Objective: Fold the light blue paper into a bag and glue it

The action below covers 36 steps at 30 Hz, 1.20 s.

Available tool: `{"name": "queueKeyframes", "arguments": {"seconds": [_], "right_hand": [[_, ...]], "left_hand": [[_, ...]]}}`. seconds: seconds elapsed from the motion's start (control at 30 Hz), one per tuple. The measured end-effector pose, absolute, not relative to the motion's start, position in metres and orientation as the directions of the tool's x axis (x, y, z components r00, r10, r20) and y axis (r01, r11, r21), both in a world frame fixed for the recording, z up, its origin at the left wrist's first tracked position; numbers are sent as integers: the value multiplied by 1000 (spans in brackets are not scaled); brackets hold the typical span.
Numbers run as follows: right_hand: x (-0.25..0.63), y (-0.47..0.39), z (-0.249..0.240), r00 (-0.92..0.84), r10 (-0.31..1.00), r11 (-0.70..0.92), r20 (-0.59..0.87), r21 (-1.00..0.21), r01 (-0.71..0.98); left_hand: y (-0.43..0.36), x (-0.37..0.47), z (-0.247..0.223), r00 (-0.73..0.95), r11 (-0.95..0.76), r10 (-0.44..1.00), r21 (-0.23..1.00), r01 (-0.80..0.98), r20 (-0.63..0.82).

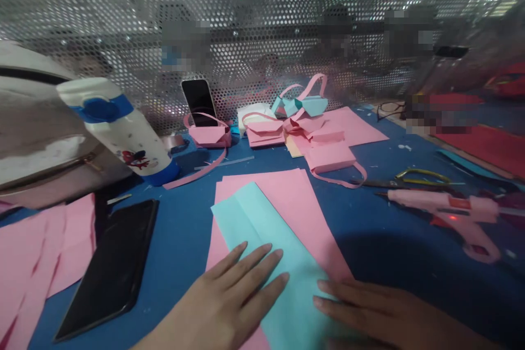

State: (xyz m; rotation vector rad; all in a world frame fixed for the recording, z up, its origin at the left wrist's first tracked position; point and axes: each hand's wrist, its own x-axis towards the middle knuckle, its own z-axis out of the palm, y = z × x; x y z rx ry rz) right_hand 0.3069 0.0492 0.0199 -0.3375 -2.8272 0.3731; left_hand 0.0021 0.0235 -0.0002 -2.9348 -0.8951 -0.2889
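A light blue sheet of paper (pixel 283 246), creased lengthwise, lies slantwise over pink paper sheets (pixel 287 188) in front of me. My left hand (pixel 229 295) rests flat on the blue paper's left side, fingers spread and stretched out. On its right edge lie the outstretched fingers of my right hand (pixel 377 309), which is partly in shadow; its lower fingers are dark and blurred. Neither hand grips anything. The near end of the blue sheet runs out of view at the bottom.
Small pink paper bags (pixel 264 134) and blue ones (pixel 314 105) stand at the back. A pink glue gun (pixel 443 205) and scissors (pixel 422 176) lie right. Left are a black tablet-like slab (pixel 112 268), pink strips (pixel 41 257) and a leaning bottle (pixel 123 131). A phone (pixel 199 101) leans against the perforated metal panel (pixel 254 5).
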Motion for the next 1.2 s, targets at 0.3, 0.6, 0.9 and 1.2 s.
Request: {"name": "queueKeyframes", "arguments": {"seconds": [0.3, 0.6, 0.9, 1.2], "right_hand": [[322, 46, 28, -984, 174, 963, 46, -218, 160], [321, 38, 28, -971, 207, 961, 118, -213, 179], [321, 42, 28, -976, 187, 945, 112, -292, 147], [323, 44, 29, -987, 155, 923, 51, -364, 126]], "left_hand": [[25, 7, 12, 843, -855, 517, 50, 516, 146], [27, 4, 12, 859, -865, 495, -21, 502, 127], [15, 13, 12, 809, -788, 579, -185, 587, 99], [20, 14, 11, 846, -813, 508, -231, 534, 164]]}}
